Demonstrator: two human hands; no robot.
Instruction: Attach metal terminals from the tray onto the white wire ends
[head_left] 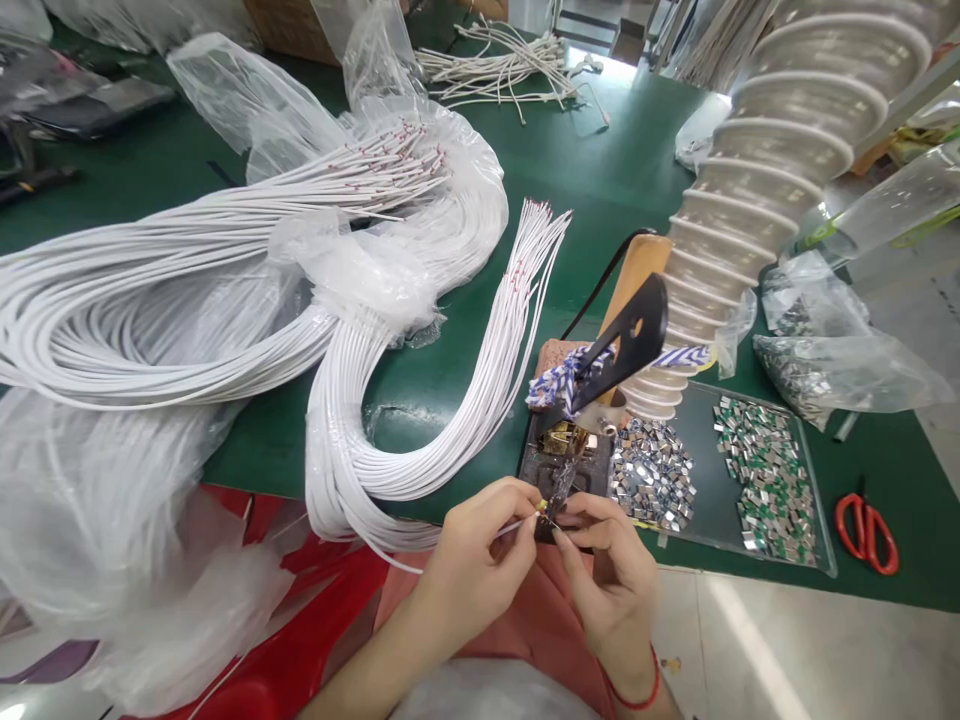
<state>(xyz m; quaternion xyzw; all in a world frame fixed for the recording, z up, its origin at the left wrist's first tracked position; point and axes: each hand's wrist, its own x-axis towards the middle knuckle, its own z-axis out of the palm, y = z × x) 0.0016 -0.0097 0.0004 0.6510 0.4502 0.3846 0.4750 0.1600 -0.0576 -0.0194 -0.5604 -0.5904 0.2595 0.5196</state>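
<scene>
My left hand (472,565) pinches the end of a thin white cable (517,527) between thumb and fingertips, and its yellowish tip sits close to my right hand (607,575). The right fingers grip a small dark translucent piece (561,490), though its exact form is too small to tell. Just beyond my hands stands a bench hand press (577,440) with brass jaws, a black lever (622,340) and a blue-and-white cloth wrap. Long bundles of white cable (420,400) curve across the green bench mat (600,150) towards my hands.
A clear tray (712,470) holds heaps of small metal clips. Red-handled scissors (866,535) lie at the right, near plastic bags of clips (832,365). A ribbed beige duct (780,170) rises behind the press. Plastic sheeting (112,530) hangs over the bench's near left edge.
</scene>
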